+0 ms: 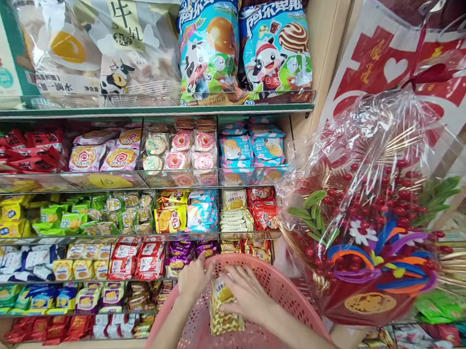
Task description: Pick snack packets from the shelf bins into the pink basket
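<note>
A pink perforated plastic basket [308, 311] is in front of me, its far rim close to the shelves. My left hand [193, 281] is at that rim with its fingers curled over the edge. Inside the basket, my right hand [248, 291] has its thumb and fingers around a stack of small yellow-and-white biscuit packets [227, 321]. Part of the stack is hidden under the fingers. Similar pale biscuit packets [236, 221] stand in a shelf compartment just above the basket. Purple packets [179, 254] lie on the shelf right behind my left hand.
Tiered shelves with clear front lips hold many small wrapped snacks, including red packets [123, 258] and round pink packets [177, 160]. Large snack bags [209, 47] stand on the top shelf. At right, a cellophane-wrapped bouquet with red berries [362, 229] juts out beside the basket.
</note>
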{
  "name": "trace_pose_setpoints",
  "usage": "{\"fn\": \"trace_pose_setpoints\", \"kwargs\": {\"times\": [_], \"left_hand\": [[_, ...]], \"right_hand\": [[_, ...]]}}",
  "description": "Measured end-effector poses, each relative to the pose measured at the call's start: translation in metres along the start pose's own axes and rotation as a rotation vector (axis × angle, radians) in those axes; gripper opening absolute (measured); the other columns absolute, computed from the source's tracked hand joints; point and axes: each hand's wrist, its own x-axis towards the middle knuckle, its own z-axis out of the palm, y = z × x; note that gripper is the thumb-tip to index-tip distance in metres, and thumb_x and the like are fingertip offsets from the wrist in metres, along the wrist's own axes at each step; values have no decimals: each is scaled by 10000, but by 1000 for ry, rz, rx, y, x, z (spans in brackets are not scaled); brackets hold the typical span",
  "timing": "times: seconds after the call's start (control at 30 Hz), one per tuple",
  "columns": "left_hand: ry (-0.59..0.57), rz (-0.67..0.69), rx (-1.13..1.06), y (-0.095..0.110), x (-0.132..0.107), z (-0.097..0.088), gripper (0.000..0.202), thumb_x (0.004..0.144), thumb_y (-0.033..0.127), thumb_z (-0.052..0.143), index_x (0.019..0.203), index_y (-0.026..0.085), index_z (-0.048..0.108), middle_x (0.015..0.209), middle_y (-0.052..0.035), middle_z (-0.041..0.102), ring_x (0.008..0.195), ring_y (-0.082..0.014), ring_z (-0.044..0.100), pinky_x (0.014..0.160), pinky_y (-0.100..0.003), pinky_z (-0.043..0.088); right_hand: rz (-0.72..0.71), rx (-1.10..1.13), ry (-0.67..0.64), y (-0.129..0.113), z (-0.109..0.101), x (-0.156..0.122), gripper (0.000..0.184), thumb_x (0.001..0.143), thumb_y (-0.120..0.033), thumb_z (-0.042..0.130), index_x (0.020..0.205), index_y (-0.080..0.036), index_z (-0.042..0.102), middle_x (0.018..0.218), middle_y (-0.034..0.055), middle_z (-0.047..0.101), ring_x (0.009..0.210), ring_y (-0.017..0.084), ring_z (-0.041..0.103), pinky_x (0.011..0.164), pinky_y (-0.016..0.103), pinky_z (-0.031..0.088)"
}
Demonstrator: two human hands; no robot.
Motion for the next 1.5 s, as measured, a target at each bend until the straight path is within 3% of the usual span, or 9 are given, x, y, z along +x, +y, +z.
{"fn": "trace_pose_setpoints", "kwargs": {"times": [0.17, 0.27, 0.33, 0.5, 0.7, 1.17, 1.33, 1.5], "left_hand": [[-12, -21, -11, -4, -1, 0, 483, 849, 549, 257, 1017, 200, 546, 831, -134, 707, 789, -309, 664, 622, -360, 455], [-14, -29, -25, -7, -2, -2, 510, 842, 570, 245, 1013, 193, 542, 840, -143, 704, 790, -319, 661, 623, -372, 457], [-10, -29, -33, -9, -4, -3, 519, 843, 572, 233, 1002, 188, 545, 834, -149, 704, 784, -330, 661, 620, -385, 461], [4, -31, -31, -14, -5, -5, 490, 850, 546, 241, 968, 185, 551, 796, -149, 705, 768, -342, 662, 613, -394, 465], [8, -36, -36, -19, -5, -5, 509, 843, 567, 235, 969, 188, 550, 810, -153, 701, 771, -333, 660, 630, -395, 463], [9, -42, -21, -18, -6, -6, 515, 847, 563, 233, 992, 184, 551, 820, -152, 699, 783, -320, 659, 639, -379, 458], [-13, -52, -17, -15, -8, -8, 512, 850, 557, 238, 1013, 184, 548, 847, -156, 697, 811, -313, 654, 664, -379, 454], [-15, -64, -17, -14, -9, -9, 503, 852, 555, 243, 1006, 186, 548, 835, -138, 698, 807, -301, 657, 660, -361, 451]], "right_hand": [[-21, -100, 238, -6, -73, 27, 282, 877, -421, 436, 949, -194, 588, 1137, 70, 552, 1022, 220, 482, 856, 358, 384], [47, -324, 363, 6, -106, 57, 229, 898, -311, 414, 940, -168, 587, 1071, 93, 576, 983, 224, 474, 831, 365, 366], [95, -439, 395, 19, -116, 79, 204, 883, -224, 419, 993, -146, 573, 1067, 121, 577, 989, 245, 462, 850, 402, 344], [140, -518, 422, 55, -113, 122, 381, 837, -59, 373, 1202, -122, 463, 1150, 161, 555, 1096, 270, 410, 957, 497, 223], [194, -563, 424, 73, -100, 139, 449, 830, -32, 332, 1255, -136, 429, 1152, 173, 562, 1093, 276, 431, 946, 522, 219], [185, -667, 463, 62, -107, 125, 405, 822, -11, 354, 1191, -132, 471, 1113, 164, 541, 1053, 278, 415, 923, 503, 238], [171, -672, 416, 57, -108, 119, 294, 821, -17, 368, 1004, -116, 575, 995, 148, 568, 956, 263, 446, 914, 474, 251], [168, -636, 403, 52, -105, 111, 258, 825, -26, 371, 913, -138, 586, 946, 125, 567, 932, 251, 443, 923, 471, 233]]}}
